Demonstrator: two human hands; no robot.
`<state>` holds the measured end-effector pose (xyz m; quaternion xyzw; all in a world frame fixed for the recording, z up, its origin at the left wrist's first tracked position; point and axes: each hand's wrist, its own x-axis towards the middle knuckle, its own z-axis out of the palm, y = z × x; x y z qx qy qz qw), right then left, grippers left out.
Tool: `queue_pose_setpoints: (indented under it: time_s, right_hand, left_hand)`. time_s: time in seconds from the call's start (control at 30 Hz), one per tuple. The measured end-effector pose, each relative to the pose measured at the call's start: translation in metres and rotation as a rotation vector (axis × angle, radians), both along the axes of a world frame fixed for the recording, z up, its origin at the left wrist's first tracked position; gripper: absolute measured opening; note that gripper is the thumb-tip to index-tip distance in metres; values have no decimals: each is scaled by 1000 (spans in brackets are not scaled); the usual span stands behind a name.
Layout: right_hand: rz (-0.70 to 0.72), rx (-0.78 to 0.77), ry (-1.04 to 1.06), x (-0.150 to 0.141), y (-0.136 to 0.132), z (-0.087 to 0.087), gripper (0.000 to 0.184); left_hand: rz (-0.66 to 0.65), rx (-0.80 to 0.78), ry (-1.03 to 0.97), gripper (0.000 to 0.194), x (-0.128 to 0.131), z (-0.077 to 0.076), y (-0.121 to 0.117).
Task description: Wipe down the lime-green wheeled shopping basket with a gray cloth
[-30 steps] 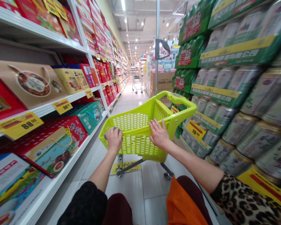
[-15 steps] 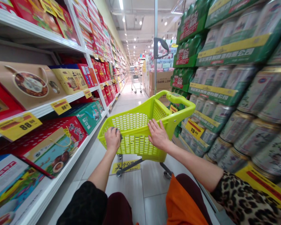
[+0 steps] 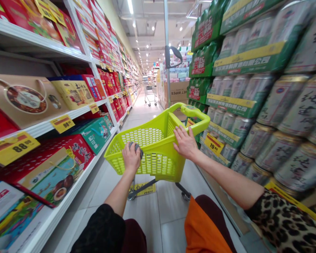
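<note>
A lime-green shopping cart point(image 3: 164, 147) with a perforated basket stands sideways in front of me, its handle to the right. My left hand point(image 3: 131, 156) is closed round a bunched grey cloth point(image 3: 138, 150) at the near rim, toward the basket's left end. The cloth is mostly hidden by my fingers. Farther right, my right hand point(image 3: 185, 142) lies on the near rim close to the handle, its fingers stretched out and holding nothing.
Shelves point(image 3: 76, 116) of gift boxes line the left side. Stacked beer cans point(image 3: 260, 102) rise on the right. Up the aisle stand a metal trolley point(image 3: 150, 95) and a cardboard carton point(image 3: 176, 92). A yellow floor sign point(image 3: 146, 189) lies beneath the cart.
My left hand with the grey cloth has shifted right along the rim. My right hand has moved nearer the handle. The view has shifted slightly.
</note>
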<state>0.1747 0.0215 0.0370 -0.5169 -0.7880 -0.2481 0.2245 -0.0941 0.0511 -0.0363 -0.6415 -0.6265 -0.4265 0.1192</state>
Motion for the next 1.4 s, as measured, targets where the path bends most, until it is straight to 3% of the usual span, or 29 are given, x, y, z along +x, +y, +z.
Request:
queue_pose_setpoints:
  time_s: [0.1,0.2,0.27,0.37,0.5,0.6,0.7,0.8,0.97,1.1,1.27,1.4]
  right_hand:
    - [12,-17,-2,-4,-1,-2,58]
    - [25,-15,-4,-7,-3,-3,57]
    - [44,-8,-15,-4,-3,-1,55]
    - [58,0,-15,3,-4,1,52]
    - [67,15,5,10,-6,0,51]
    - [81,19,28,6,-6,0,53]
    - [118,20,57,-6,-6,5,53]
    - [185,-8,50,-27,-3,9,52]
    - [179,-141,-11,-67,8,3,50]
    - [131,-111,-50,-84,18,-3,40]
    - [212,-114,-199,-73,26,5,24]
    - [180,-126,-232,-46,24,21,21]
  left_hand:
    - [-142,25,-15,36,43,3,0]
    - [-310,27,35,39,96,17,0]
    - [-378,27,84,40,112,26,1]
    - [-405,5,134,39,101,30,2]
    - [-309,-4,96,38,71,20,1]
    - [-314,4,56,42,81,17,0]
    - [-456,-4,44,55,105,22,6]
    - [-549,-42,20,67,109,27,12]
    - [-336,-230,105,70,73,23,4]
    - [-278,-310,224,78,52,24,-9]
    - [-261,-337,257,77,43,29,-13]
    - [-280,-335,266,78,37,28,-15]
